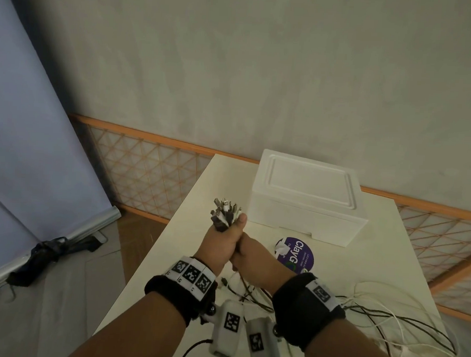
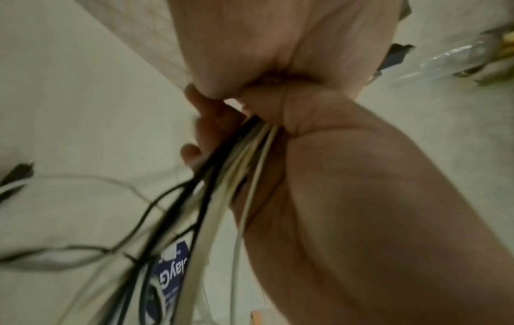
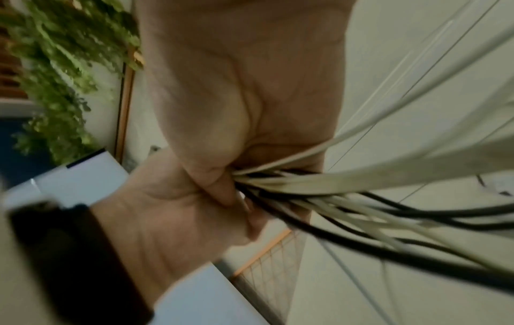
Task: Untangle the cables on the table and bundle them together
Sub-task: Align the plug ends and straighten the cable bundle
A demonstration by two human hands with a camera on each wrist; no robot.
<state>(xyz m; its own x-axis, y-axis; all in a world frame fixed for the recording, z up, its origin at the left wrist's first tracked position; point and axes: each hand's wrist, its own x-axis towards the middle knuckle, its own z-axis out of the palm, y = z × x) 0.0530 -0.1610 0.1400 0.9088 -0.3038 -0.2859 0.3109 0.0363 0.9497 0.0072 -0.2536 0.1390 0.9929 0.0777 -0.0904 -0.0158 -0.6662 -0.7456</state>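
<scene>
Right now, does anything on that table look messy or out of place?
Yes: the cables trail in loose, crossing loops across the table, though both hands, left hand and right hand, grip their plug ends together.

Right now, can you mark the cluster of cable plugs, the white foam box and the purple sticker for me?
cable plugs (image 1: 225,211), head view, on the connector ends sticking up above the left hand.
white foam box (image 1: 308,182), head view, on its recessed lid.
purple sticker (image 1: 298,253), head view, on its printed face.
</scene>
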